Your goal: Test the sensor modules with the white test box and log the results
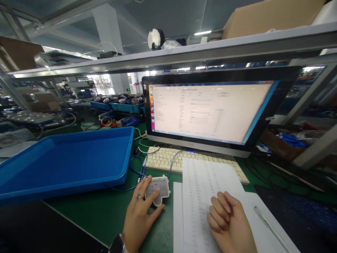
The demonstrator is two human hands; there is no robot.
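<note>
My left hand [142, 207] is at a small white plastic device [161, 185] with a grey printed label, near the front of the green table. One finger presses on the label, others lie along its left and upper edge, and the thumb is by its lower edge. A blue cable [172, 162] runs near the device's top. Over the printed sheets [196, 196] my right hand [228, 221] is curled into a loose fist, with nothing visible in it. A pen [268, 221] lies on the paper to its right.
A big blue tray [86, 154] takes up the left side. Behind the papers are a cream keyboard [163, 158] and a lit monitor [210, 112]. A shelf [179, 51] crosses above, bearing a cardboard box [268, 19]. Dark cables [263, 175] lie at the right.
</note>
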